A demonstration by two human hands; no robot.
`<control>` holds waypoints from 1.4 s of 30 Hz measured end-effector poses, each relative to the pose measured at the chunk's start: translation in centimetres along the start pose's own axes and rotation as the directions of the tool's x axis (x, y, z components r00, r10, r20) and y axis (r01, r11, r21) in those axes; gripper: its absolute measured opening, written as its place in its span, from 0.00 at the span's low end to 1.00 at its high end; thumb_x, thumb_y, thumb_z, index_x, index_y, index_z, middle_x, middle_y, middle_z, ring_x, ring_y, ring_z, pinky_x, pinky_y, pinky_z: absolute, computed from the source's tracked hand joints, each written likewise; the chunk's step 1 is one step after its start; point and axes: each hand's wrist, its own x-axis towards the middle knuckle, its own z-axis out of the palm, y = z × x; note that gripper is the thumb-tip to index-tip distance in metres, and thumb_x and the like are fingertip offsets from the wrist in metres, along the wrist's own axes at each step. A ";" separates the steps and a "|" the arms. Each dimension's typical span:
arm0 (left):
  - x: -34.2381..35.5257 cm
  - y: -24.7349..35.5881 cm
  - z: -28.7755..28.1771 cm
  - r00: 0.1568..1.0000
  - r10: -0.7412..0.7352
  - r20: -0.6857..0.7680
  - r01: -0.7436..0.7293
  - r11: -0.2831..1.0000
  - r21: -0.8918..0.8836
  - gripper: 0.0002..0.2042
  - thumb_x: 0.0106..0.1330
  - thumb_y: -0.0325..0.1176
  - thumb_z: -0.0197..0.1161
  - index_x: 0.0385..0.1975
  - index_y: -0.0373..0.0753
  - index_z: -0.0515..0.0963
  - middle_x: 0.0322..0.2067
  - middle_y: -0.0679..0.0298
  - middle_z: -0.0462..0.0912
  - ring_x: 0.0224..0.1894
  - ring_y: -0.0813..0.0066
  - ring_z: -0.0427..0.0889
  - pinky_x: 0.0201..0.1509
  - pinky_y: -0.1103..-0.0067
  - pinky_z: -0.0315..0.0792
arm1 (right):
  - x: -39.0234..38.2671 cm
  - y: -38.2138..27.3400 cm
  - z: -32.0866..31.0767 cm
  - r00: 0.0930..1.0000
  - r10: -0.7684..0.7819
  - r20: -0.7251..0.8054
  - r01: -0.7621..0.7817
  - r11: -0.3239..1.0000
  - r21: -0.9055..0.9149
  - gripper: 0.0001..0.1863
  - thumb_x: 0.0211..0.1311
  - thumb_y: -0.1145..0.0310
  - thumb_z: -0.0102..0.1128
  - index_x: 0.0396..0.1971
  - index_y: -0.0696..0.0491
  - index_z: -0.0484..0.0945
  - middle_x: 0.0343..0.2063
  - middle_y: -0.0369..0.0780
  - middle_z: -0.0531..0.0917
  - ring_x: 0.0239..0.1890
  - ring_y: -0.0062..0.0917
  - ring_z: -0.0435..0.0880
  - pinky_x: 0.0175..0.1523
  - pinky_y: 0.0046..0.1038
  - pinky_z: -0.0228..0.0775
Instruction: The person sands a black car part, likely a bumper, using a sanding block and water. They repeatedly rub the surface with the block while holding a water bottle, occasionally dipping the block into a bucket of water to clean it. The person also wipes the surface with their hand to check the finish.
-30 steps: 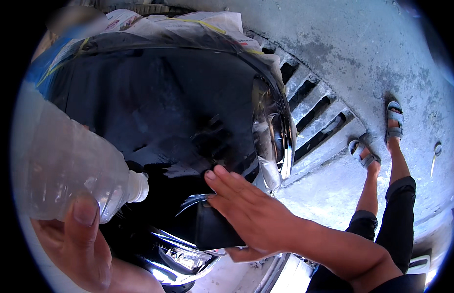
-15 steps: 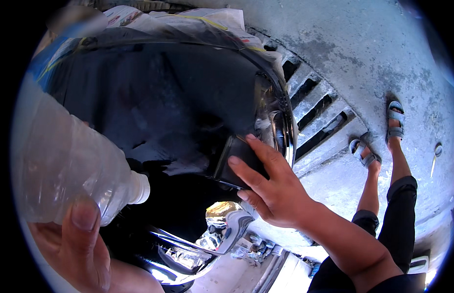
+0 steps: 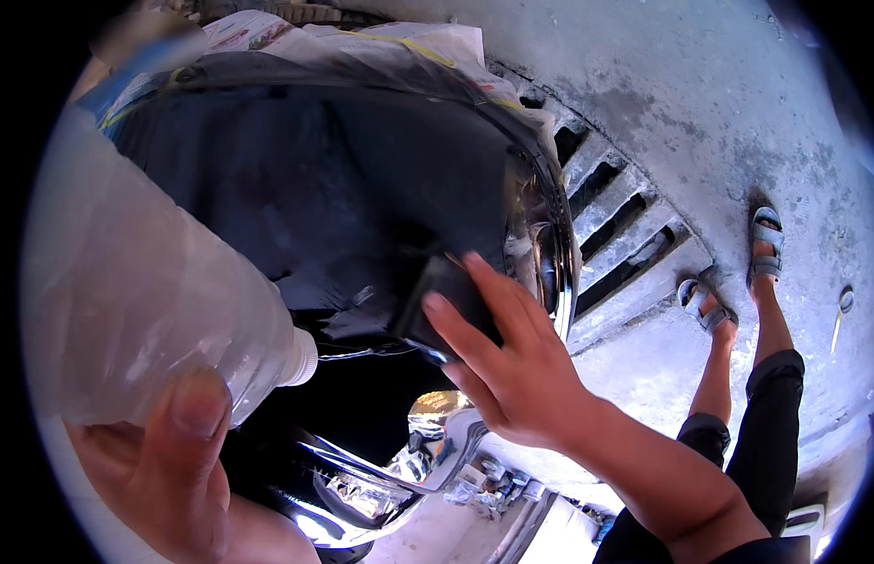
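Okay, left hand [image 3: 169, 479] clamped round a cloudy plastic bottle [image 3: 164, 301], tilted over the near left side of the black car panel [image 3: 267, 188], white cap [image 3: 303, 360] aimed right, thin clear streak [image 3: 357, 353] between cap and block. Right hand [image 3: 526, 362] gripping a black block [image 3: 453, 289] on the panel's right part, fingers spread over it. Around the panel: newspaper [image 3: 427, 39] along its far edge, slotted drain cover [image 3: 615, 221] right of it, sandalled feet [image 3: 764, 230] farther right, shiny lamp [image 3: 357, 493] below its near edge.
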 end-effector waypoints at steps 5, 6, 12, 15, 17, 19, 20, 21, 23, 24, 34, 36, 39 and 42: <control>0.2 -0.2 0.1 1.000 0.003 -0.008 -0.003 1.000 0.011 0.34 0.64 0.54 0.60 0.66 0.41 0.63 0.59 0.50 0.74 0.63 0.50 0.73 0.66 0.54 0.67 | 4.8 0.3 0.6 0.999 -0.023 -0.048 0.019 0.997 -0.075 0.36 0.55 0.67 0.68 0.66 0.45 0.66 0.61 0.62 0.66 0.59 0.53 0.71 0.60 0.46 0.66; -0.4 0.3 -1.2 0.999 -0.016 -0.031 0.018 0.998 0.059 0.34 0.64 0.54 0.61 0.66 0.41 0.64 0.59 0.50 0.75 0.63 0.50 0.73 0.66 0.55 0.68 | 3.9 -0.6 0.9 0.998 -0.047 -0.029 0.046 0.999 -0.015 0.36 0.55 0.68 0.68 0.66 0.45 0.66 0.61 0.62 0.66 0.59 0.53 0.71 0.61 0.46 0.65; -0.1 1.6 -0.6 0.995 -0.085 -0.046 0.072 0.967 -0.245 0.39 0.59 0.45 0.70 0.67 0.39 0.60 0.60 0.53 0.72 0.63 0.54 0.72 0.70 0.61 0.63 | 1.5 -1.1 0.1 0.999 -0.038 0.005 0.037 0.999 0.034 0.36 0.55 0.69 0.68 0.66 0.45 0.67 0.61 0.62 0.66 0.59 0.53 0.71 0.61 0.45 0.65; 0.2 2.8 -0.7 0.986 -0.166 -0.029 0.127 0.845 -0.519 0.42 0.56 0.40 0.74 0.68 0.38 0.58 0.61 0.54 0.71 0.63 0.55 0.71 0.72 0.64 0.61 | 6.1 -1.7 0.8 0.996 -0.081 -0.026 0.081 0.997 -0.007 0.36 0.55 0.70 0.69 0.65 0.45 0.67 0.62 0.62 0.65 0.59 0.54 0.71 0.61 0.45 0.65; 0.0 2.9 -0.9 0.984 -0.172 -0.047 0.128 0.863 -0.489 0.44 0.54 0.37 0.77 0.68 0.37 0.56 0.61 0.55 0.70 0.63 0.57 0.71 0.73 0.66 0.59 | 5.5 -2.1 0.8 0.996 -0.089 -0.010 0.089 0.996 0.019 0.34 0.56 0.70 0.67 0.65 0.45 0.67 0.62 0.62 0.65 0.59 0.54 0.71 0.61 0.46 0.65; 0.8 1.5 0.8 0.990 -0.132 -0.057 0.096 0.901 -0.424 0.43 0.54 0.41 0.76 0.67 0.37 0.59 0.60 0.53 0.72 0.61 0.55 0.73 0.70 0.63 0.63 | 3.2 -0.2 0.3 0.998 -0.055 0.005 0.055 0.998 -0.008 0.33 0.58 0.69 0.66 0.64 0.45 0.67 0.62 0.62 0.66 0.59 0.54 0.71 0.61 0.46 0.65; 0.6 1.0 0.4 0.989 -0.124 -0.081 0.087 0.929 -0.359 0.42 0.54 0.42 0.76 0.67 0.38 0.60 0.59 0.52 0.73 0.61 0.54 0.74 0.68 0.62 0.66 | 1.2 0.0 0.5 0.998 -0.063 0.019 0.063 0.998 0.016 0.31 0.59 0.68 0.65 0.64 0.46 0.68 0.62 0.61 0.66 0.59 0.54 0.71 0.61 0.47 0.65; 0.4 0.8 -0.3 0.988 -0.111 -0.106 0.076 0.955 -0.286 0.41 0.53 0.44 0.75 0.66 0.38 0.62 0.58 0.52 0.73 0.60 0.53 0.75 0.67 0.61 0.68 | 0.9 -0.4 0.2 0.997 -0.074 0.027 0.073 0.996 0.045 0.30 0.60 0.68 0.64 0.64 0.46 0.68 0.62 0.61 0.66 0.59 0.53 0.71 0.61 0.47 0.64; 0.0 0.9 -1.5 0.985 -0.079 -0.151 0.058 0.989 -0.135 0.40 0.53 0.48 0.74 0.65 0.38 0.64 0.57 0.50 0.75 0.59 0.51 0.76 0.63 0.58 0.72 | 1.4 -1.0 0.4 0.997 -0.068 0.039 0.065 0.995 0.069 0.31 0.59 0.68 0.65 0.64 0.45 0.68 0.62 0.61 0.66 0.59 0.53 0.71 0.61 0.47 0.65; 0.0 1.0 -1.5 0.985 -0.088 -0.148 0.069 0.989 -0.132 0.40 0.53 0.47 0.74 0.65 0.38 0.64 0.57 0.50 0.75 0.59 0.51 0.76 0.63 0.58 0.72 | 2.1 -1.2 0.3 0.997 -0.057 0.043 0.054 0.996 0.070 0.32 0.59 0.68 0.65 0.64 0.45 0.68 0.62 0.61 0.66 0.59 0.53 0.71 0.61 0.47 0.65; -0.5 0.8 -0.9 0.983 -0.080 -0.167 0.053 0.986 -0.160 0.41 0.55 0.44 0.75 0.67 0.39 0.60 0.59 0.52 0.73 0.60 0.51 0.76 0.64 0.59 0.71 | 1.2 -0.8 0.1 0.997 -0.058 0.045 0.056 0.997 0.053 0.30 0.61 0.66 0.64 0.65 0.43 0.67 0.63 0.60 0.66 0.61 0.53 0.70 0.62 0.47 0.64; -0.7 1.1 -1.4 0.982 -0.092 -0.166 0.065 0.985 -0.159 0.41 0.55 0.44 0.75 0.67 0.39 0.60 0.59 0.52 0.73 0.60 0.51 0.76 0.64 0.59 0.71 | 3.3 -1.8 0.4 0.998 -0.047 0.045 0.045 0.998 0.048 0.31 0.61 0.65 0.64 0.65 0.43 0.67 0.63 0.60 0.66 0.61 0.53 0.70 0.62 0.47 0.64; -0.1 0.6 -0.4 0.987 -0.086 -0.138 0.062 0.984 -0.169 0.39 0.57 0.45 0.71 0.66 0.38 0.61 0.58 0.51 0.74 0.61 0.52 0.75 0.65 0.58 0.70 | 7.0 -1.4 0.6 0.997 -0.071 0.010 0.072 0.997 -0.027 0.31 0.61 0.65 0.64 0.65 0.42 0.67 0.63 0.60 0.65 0.62 0.53 0.70 0.62 0.47 0.64; -0.7 1.0 -1.9 0.990 -0.081 -0.116 0.076 0.996 -0.044 0.34 0.64 0.47 0.63 0.66 0.36 0.62 0.58 0.47 0.75 0.63 0.51 0.73 0.66 0.57 0.68 | 3.9 -1.8 0.5 0.996 -0.075 0.052 0.073 0.996 0.051 0.31 0.62 0.66 0.63 0.65 0.43 0.67 0.63 0.59 0.65 0.62 0.52 0.70 0.62 0.47 0.64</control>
